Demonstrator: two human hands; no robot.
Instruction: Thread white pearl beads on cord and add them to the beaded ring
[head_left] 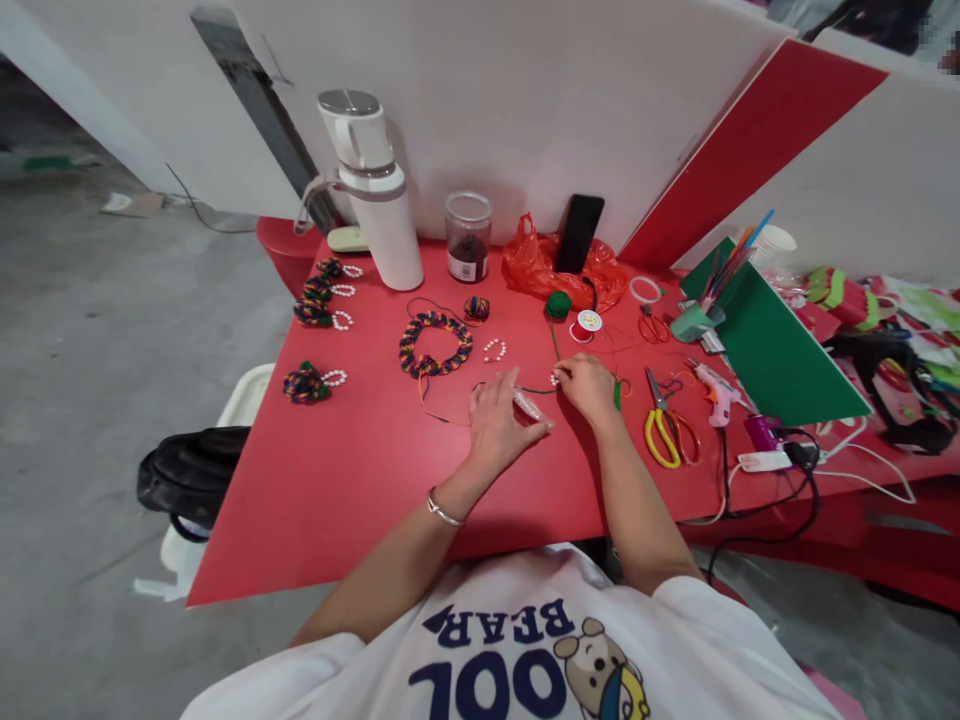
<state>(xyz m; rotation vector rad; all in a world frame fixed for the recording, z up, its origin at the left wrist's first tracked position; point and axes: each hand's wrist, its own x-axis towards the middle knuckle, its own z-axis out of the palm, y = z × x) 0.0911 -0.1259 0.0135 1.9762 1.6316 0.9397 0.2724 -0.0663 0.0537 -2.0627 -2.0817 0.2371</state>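
On the red table, my left hand [496, 420] has its thumb and fingers at the two ends of a small clear packet of white beads [529, 404]. To its right, my right hand [589, 385] pinches a few white pearl beads [555, 380] with its fingertips. A dark green yarn strand runs between the hands and up to a green yarn ball [558, 305]. Just beyond them lies a small loop of white beads [494, 350]. Left of my hands rests a multicoloured braided yarn ring [436, 344], with a trailing cord.
Several yarn bundles with bead loops [306, 383] line the left side. A white flask [386, 230], a jar [468, 238], a red bag [525, 262] and a phone [579, 234] stand behind. Yellow-handled scissors [661, 425], a glue gun [716, 395] and cables are at right.
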